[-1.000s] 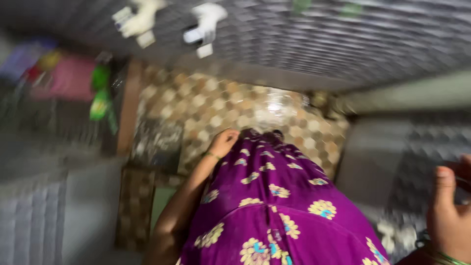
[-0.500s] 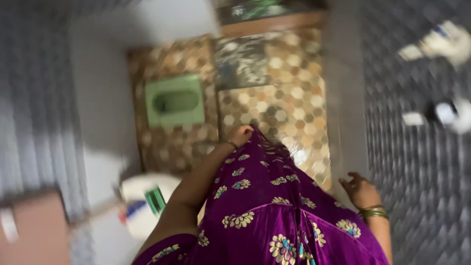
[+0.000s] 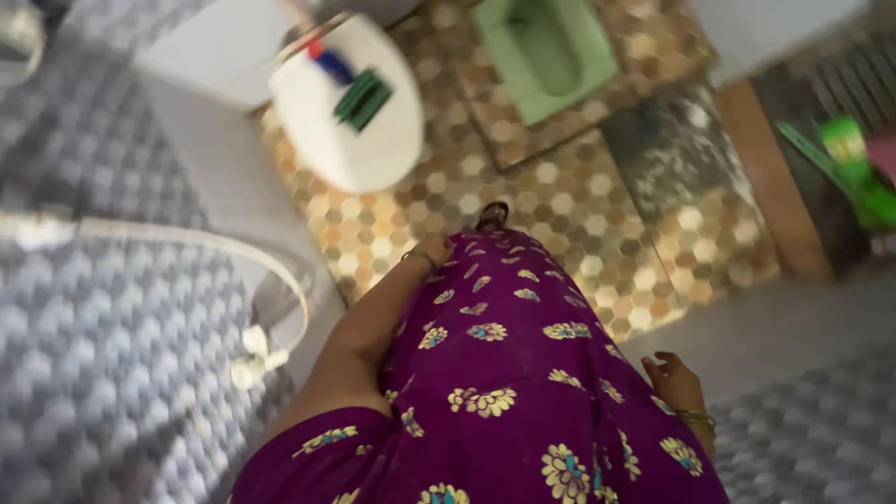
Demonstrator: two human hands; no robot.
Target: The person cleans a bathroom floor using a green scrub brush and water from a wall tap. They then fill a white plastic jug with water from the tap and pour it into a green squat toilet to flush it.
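I look down my own body in a purple dress with yellow flowers (image 3: 504, 373). My left hand (image 3: 432, 252) hangs at my side with a bangle on the wrist; its fingers curl against the dress fabric and seem to pinch it. My right hand (image 3: 674, 381) hangs by my right hip with fingers loosely apart, holding nothing. One foot in a sandal (image 3: 492, 216) shows on the hexagon-tiled floor (image 3: 560, 201).
A white bucket (image 3: 350, 117) with a green brush and a blue item inside stands ahead to the left. A green squat toilet pan (image 3: 551, 51) lies beyond. Patterned tiled walls stand on both sides, with a white hose (image 3: 280, 280) on the left. Green bottles (image 3: 854, 159) sit far right.
The view has swung round: the bucket moved from lower left to upper left and the green pan to the top. My right hand dropped lower beside my hip. My left hand stays on the dress.
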